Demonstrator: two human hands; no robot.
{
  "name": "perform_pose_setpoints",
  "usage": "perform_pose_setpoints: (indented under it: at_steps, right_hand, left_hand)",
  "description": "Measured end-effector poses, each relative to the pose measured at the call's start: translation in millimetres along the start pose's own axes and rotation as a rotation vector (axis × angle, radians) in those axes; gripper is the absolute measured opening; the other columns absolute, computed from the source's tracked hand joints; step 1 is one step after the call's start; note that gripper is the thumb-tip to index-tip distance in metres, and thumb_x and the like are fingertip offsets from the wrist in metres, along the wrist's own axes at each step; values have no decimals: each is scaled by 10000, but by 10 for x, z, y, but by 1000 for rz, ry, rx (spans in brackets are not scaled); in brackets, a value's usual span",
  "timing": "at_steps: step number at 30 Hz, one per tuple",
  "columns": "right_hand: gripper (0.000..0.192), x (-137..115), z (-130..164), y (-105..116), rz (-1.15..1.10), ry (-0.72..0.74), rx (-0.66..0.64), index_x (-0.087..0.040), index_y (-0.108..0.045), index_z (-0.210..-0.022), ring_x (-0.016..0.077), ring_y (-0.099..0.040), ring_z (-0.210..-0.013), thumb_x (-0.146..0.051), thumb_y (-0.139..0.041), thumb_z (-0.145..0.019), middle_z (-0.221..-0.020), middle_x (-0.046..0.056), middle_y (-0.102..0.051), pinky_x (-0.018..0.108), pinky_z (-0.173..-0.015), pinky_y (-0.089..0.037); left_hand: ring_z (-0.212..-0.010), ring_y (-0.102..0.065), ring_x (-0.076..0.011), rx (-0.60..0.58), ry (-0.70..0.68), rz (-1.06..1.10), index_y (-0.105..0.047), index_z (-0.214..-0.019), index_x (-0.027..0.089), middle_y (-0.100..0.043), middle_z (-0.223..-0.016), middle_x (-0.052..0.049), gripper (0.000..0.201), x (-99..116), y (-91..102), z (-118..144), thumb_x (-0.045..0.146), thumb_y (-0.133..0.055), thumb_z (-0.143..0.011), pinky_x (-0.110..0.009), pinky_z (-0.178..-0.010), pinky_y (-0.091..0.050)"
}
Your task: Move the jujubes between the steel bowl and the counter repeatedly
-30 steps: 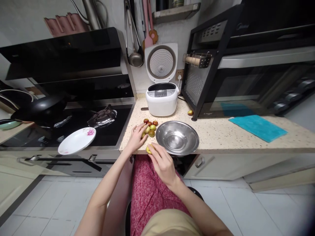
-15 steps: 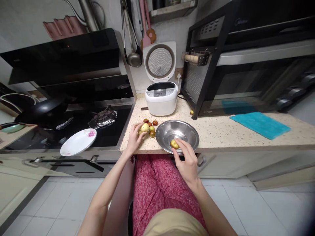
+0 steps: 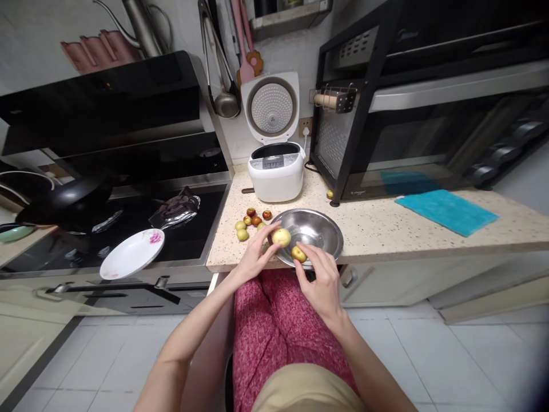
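My left hand (image 3: 258, 254) grips a pale yellow-green jujube (image 3: 281, 237) between thumb and fingers at the left rim of a steel bowl (image 3: 328, 232). Just beside it, my right hand (image 3: 319, 277) pinches a yellow-brown jujube (image 3: 299, 254) over the near side of the bowl. On the counter left of the bowl lie several loose jujubes, among them a green one (image 3: 242, 235) and a red-brown one (image 3: 266, 215). My left fingers partly hide another green jujube. The visible part of the bowl's inside shows bare metal.
A white rice cooker (image 3: 277, 180) stands behind the bowl with its lid up. One small jujube (image 3: 330, 194) lies by the black rack's foot. A white plate (image 3: 132, 254) overhangs the stove edge at left; a blue cloth (image 3: 448, 212) lies at right.
My left hand has moved right, from the loose jujubes to the bowl's rim, carrying the pale jujube. My right hand still holds its jujube over the bowl. The view has shifted slightly.
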State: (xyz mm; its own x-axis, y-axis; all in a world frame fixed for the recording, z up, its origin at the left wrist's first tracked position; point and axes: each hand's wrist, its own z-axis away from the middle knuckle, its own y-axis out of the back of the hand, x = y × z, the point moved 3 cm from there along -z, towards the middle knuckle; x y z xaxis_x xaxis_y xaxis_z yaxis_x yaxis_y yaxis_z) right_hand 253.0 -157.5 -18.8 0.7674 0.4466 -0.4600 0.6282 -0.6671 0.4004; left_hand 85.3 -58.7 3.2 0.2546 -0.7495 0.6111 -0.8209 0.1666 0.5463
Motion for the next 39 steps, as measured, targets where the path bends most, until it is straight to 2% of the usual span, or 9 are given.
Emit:
perform_pose_setpoints:
  at_steps: [5, 13, 17, 22, 25, 28, 33, 39]
  right_hand:
    - [285, 1, -62, 10, 13, -47, -85, -221, -646, -1280, 266, -691, -1088, -206, -535, -1018, -1189, 91, -743, 440, -960, -507]
    - [270, 40, -138, 35, 47, -96, -237, -202, -646, -1217, 253, -676, -1025, -172, -456, -1029, -1156, 79, -743, 432, -946, -456]
    - [273, 37, -146, 37, 35, -99, -269, -198, -647, -1207, 249, -675, -1004, -175, -436, -1036, -1155, 81, -745, 431, -932, -448]
    - [285, 57, -139, 57, 7, -115, -245, -219, -649, -1221, 257, -679, -1053, -179, -448, -1023, -1204, 82, -742, 448, -967, -459]
    - [289, 106, -127, 78, -20, -126, -217, -230, -647, -1242, 264, -676, -1108, -188, -483, -1008, -1230, 77, -740, 457, -996, -471]
    - [273, 168, -121, 106, -35, -143, -189, -228, -659, -1229, 269, -674, -1128, -199, -522, -995, -1219, 78, -743, 458, -1005, -488]
    - [269, 250, -127, 155, -47, -183, -160, -232, -679, -1203, 283, -677, -1125, -202, -557, -965, -1198, 89, -743, 466, -995, -520]
    - [251, 337, -232, 217, -68, -172, -147, -223, -667, -1189, 281, -698, -1096, -219, -564, -960, -1177, 102, -736, 450, -959, -549]
  left_hand:
    - [-1213, -610, -268, -165, 50, -91, -636, -1356, 237, -696, -1275, -89, 372, 60, -52, -27, 437, -530, -1059, -474, -1130, -414]
    - [-1196, -614, -249, -291, 54, -252, -633, -1359, 228, -723, -1251, -74, 389, 97, -122, -103, 419, -410, -1103, -487, -1147, -346]
    - [-1191, -623, -241, -296, 34, -299, -625, -1387, 231, -729, -1256, -73, 393, 70, -154, -98, 384, -391, -1110, -493, -1138, -341]
    - [-1278, -590, -235, -292, -35, -271, -615, -1425, 271, -681, -1409, -61, 416, 73, -162, -73, 382, -358, -1117, -496, -1150, -321]
    - [-1341, -561, -246, -301, -118, -265, -574, -1477, 286, -640, -1470, -70, 447, 30, -162, -33, 415, -348, -1113, -514, -1187, -285]
    - [-1377, -545, -268, -302, -233, -256, -545, -1505, 301, -629, -1481, -82, 484, -67, -167, 27, 495, -421, -1079, -536, -1216, -263]
    - [-1395, -551, -269, -213, -424, -259, -517, -1518, 268, -652, -1450, -108, 511, -216, -185, 141, 464, -529, -1047, -561, -1238, -279]
    - [-1468, -491, -271, -174, -439, -337, -493, -1529, 218, -601, -1501, -137, 479, -303, -213, 218, 372, -461, -1076, -574, -1259, -297]
